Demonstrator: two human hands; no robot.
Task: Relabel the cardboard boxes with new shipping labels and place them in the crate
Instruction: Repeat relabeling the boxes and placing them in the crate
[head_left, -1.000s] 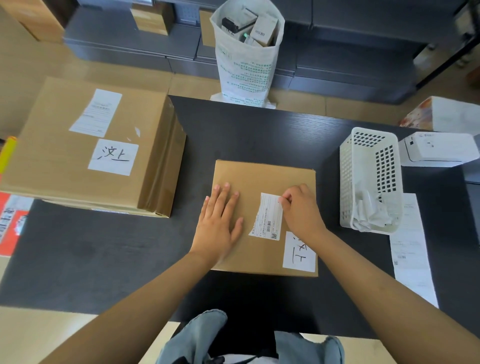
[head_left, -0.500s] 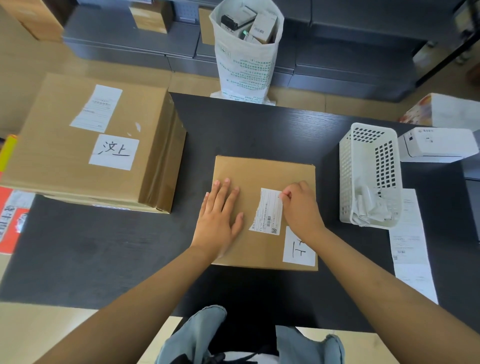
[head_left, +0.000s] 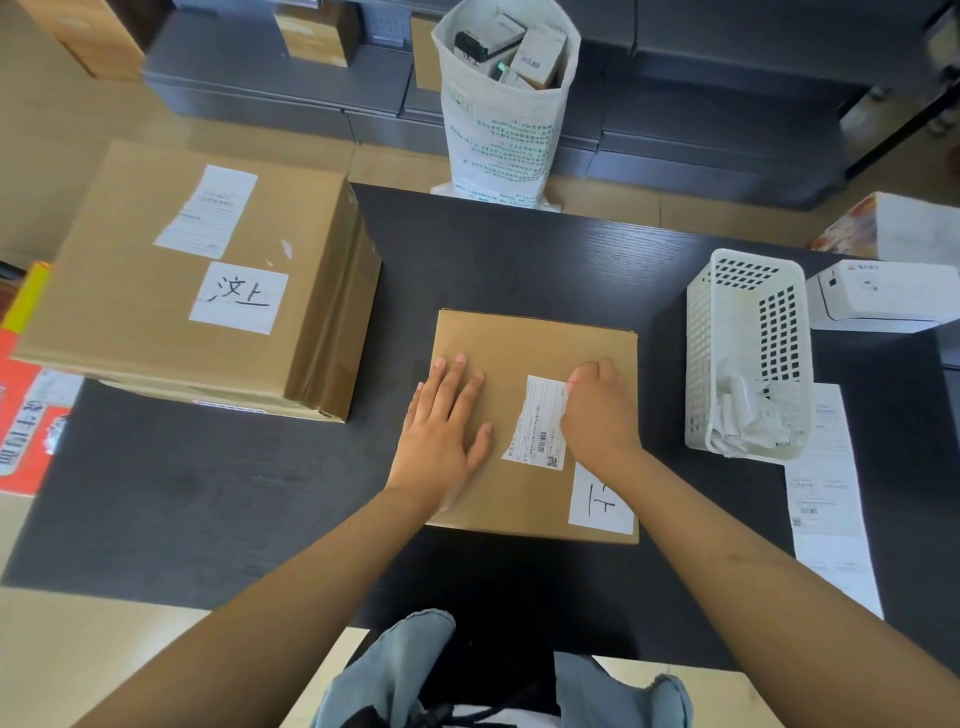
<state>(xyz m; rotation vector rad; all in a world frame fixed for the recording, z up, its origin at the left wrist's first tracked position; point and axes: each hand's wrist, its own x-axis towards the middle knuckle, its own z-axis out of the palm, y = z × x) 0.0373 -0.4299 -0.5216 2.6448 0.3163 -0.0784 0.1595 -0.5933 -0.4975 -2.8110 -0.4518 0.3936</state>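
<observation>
Basket (head_left: 748, 358) w/ paper scraps right of box (head_left: 530, 343), printer (head_left: 883, 296) beyond.

Readable stuff is pretty limited. The big cardboard box (head_left: 171, 291) on the left has a white sticker (head_left: 239, 304) with handwritten "次上" – above it a printed form label (head_left: 207, 210), text too small to read. The small cardboard box (head_left: 535, 364) has a shipping label (head_left: 537, 428) with a barcode and QR code, print illegible, plus a handwritten sticker (head_left: 600, 501), half covered, showing "上". The white sack (head_left: 498, 140) carries green print – unreadable.
</observation>
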